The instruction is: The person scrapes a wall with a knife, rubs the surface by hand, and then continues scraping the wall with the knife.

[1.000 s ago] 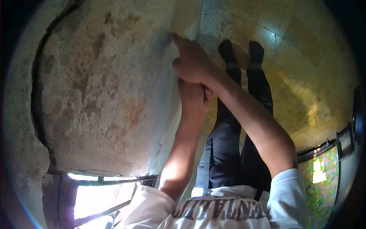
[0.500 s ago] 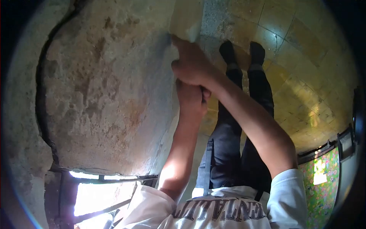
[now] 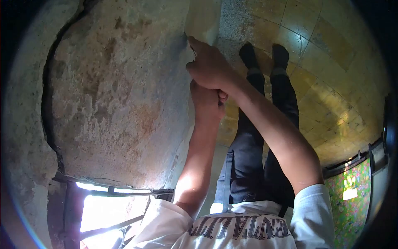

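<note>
At the right edge of the stained stone slab, beside a pale block, our right hand presses curled fingers to the stone, whether gripping anything we cannot tell, and our left hand sits clenched just behind it, so we judge firm, steady pressure serves best.

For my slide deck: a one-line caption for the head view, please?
Looking down: right hand touching left hand at the edge of a stained, weathered slab, socked feet on yellow floor tiles.
</note>
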`<state>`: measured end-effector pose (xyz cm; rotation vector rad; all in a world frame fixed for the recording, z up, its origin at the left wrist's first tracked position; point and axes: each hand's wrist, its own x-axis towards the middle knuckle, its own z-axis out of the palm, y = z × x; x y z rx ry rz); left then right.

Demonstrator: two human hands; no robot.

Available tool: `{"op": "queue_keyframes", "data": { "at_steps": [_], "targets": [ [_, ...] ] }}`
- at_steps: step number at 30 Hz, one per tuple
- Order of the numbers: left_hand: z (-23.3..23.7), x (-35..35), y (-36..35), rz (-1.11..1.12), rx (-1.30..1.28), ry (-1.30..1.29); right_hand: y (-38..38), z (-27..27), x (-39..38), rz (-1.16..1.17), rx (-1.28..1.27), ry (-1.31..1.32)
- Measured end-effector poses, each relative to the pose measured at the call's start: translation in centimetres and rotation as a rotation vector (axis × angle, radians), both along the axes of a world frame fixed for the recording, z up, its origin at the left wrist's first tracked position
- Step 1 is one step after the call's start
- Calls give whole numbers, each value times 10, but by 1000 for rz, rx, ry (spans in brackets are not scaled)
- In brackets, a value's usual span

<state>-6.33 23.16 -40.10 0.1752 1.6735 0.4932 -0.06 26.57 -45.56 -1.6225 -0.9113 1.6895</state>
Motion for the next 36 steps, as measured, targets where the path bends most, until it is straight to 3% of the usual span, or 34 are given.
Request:
{"op": "queue_keyframes", "data": {
  "at_steps": [4, 6, 8, 10, 12, 16, 19, 24, 28, 34, 36],
  "targets": [
    [2, 6, 2, 19, -30, 45, 7, 2, 4, 59, -11, -46],
    [-4, -1, -11, -292, 116, 146, 0, 2, 5, 31, 8, -13],
    [-16, -4, -15, -355, 137, 157, 2, -5, 7, 18, 50, -59],
    [-6, 1, -8, -176, 2, 99, 2, -8, 1, 17, 87, -161],
    [-5, 2, -7, -157, -3, 37, 4, -9, 5, 54, 40, -114],
    [11, 29, 10, 89, -49, 129, 7, 3, 5, 75, -3, -114],
    [-5, 19, 1, -33, -18, 71, 15, -2, 17, 109, -37, -75],
    [12, 19, 4, 20, -10, 98, 7, 7, 1, 4, 70, -173],
    [-8, 12, -1, -41, 7, 56, 19, 8, 20, 130, -120, 21],
    [5, 11, -2, 96, -17, 35, 9, 7, 0, -45, 27, -125],
    [-24, -25, -20, -507, 111, 104, 11, 3, 7, 71, -55, -60]
  ]
}}
